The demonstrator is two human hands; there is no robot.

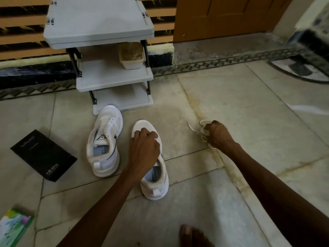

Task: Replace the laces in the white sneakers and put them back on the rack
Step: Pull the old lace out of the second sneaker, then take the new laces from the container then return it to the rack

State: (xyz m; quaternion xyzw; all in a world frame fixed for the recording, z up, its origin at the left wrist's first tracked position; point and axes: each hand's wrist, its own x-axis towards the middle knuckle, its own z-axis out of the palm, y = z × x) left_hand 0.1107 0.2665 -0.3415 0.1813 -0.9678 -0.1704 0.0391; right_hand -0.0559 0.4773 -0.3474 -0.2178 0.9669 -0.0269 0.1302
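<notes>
Two white sneakers stand on the floor in front of the white shoe rack. The left sneaker has no lace in its eyelets. My left hand rests on top of the right sneaker, fingers curled over its tongue area and hiding the eyelets. My right hand is off to the right above the floor, closed around a bunch of cream-white laces whose loops and ends stick out to the left.
A black box lies on the floor left of the sneakers, and a green packet at the bottom left corner. A small basket sits on the rack's middle shelf. A foot shows at the bottom edge. A wooden door stands behind.
</notes>
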